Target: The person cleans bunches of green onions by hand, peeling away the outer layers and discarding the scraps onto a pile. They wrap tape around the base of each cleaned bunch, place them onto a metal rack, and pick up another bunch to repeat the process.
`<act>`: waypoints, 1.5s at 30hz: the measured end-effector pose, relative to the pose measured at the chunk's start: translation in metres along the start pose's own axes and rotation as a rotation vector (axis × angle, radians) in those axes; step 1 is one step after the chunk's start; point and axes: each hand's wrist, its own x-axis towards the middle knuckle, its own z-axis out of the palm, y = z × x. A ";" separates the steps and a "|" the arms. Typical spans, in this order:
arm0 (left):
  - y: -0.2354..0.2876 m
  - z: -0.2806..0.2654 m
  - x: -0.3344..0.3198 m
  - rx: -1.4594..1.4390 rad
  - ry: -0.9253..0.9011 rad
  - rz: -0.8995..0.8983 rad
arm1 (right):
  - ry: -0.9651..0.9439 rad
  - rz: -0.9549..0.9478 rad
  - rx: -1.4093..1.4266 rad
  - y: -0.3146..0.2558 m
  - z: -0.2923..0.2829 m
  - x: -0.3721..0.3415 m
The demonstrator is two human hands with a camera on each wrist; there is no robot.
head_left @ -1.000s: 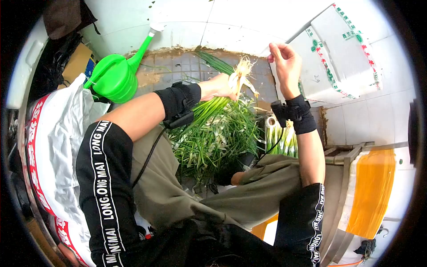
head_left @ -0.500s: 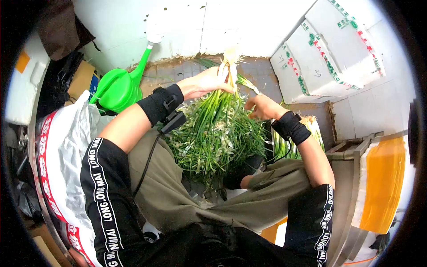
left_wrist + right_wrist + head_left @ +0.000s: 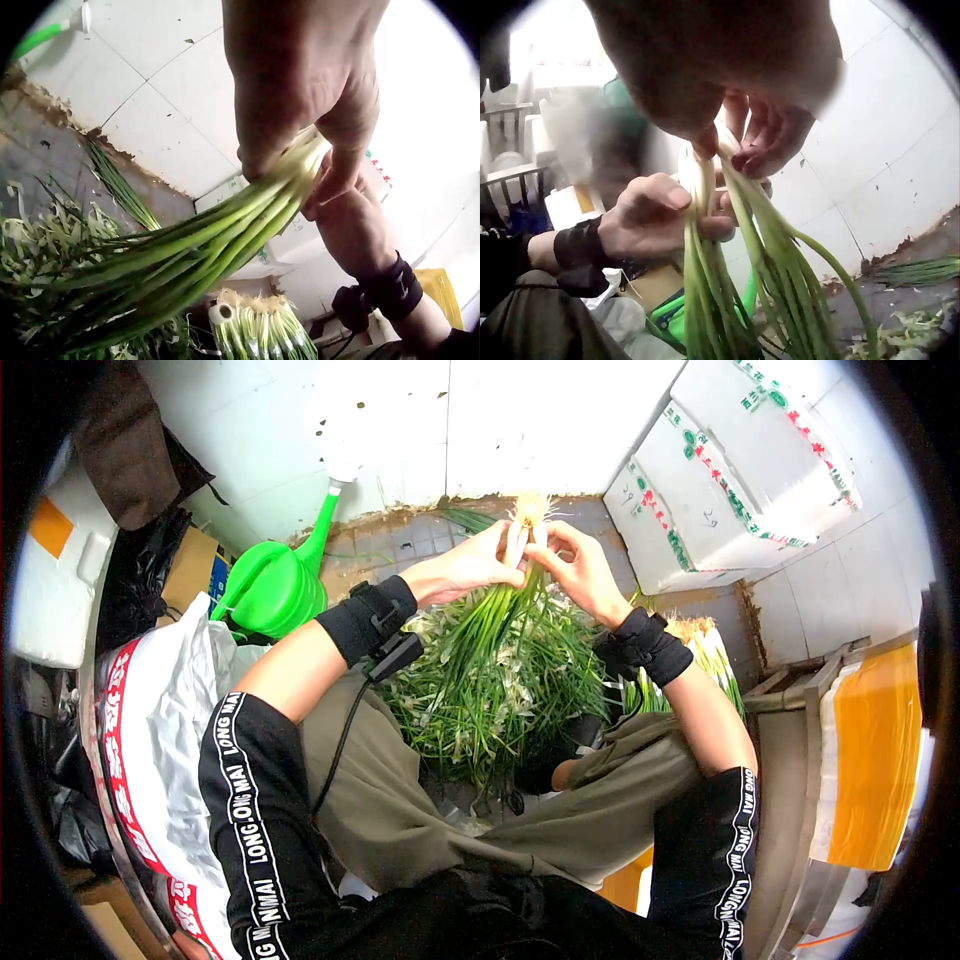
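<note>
My left hand (image 3: pixel 465 567) grips a bunch of scallions (image 3: pixel 490 610), thumb across the pale stalks. Their root ends (image 3: pixel 531 510) point up and away, and the green leaves hang down toward the floor. At the white part, just beside the left fingers, my right hand (image 3: pixel 585 572) pinches stalks of the same bunch. In the right wrist view, the stalks (image 3: pixel 705 180) divide into two strands below the right fingers (image 3: pixel 769 139). The left wrist view shows the leaves (image 3: pixel 187 259) fanning out, while the left hand hides part of the white ends.
Below the hands lies a heap of scallion leaves and trimmings (image 3: pixel 480 700). Tied scallion bundles (image 3: pixel 715 660) stand at the right, beneath white boxes (image 3: pixel 700 510). A green watering can (image 3: pixel 272 588) and a white sack (image 3: pixel 165 730) are on the left.
My right hand has come down from beside the boxes, then up and inward to the stalks. The left hand keeps its grip, and the bunch now stands more upright.
</note>
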 end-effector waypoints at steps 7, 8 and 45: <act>-0.007 -0.016 -0.003 -0.077 -0.165 -0.038 | -0.068 0.078 0.155 0.000 -0.010 0.002; -0.005 -0.016 -0.004 -0.055 -0.189 -0.048 | -0.100 0.084 0.174 0.004 -0.013 0.003; -0.026 0.012 0.020 0.209 0.194 0.193 | 0.204 -0.105 -0.209 -0.016 -0.012 0.009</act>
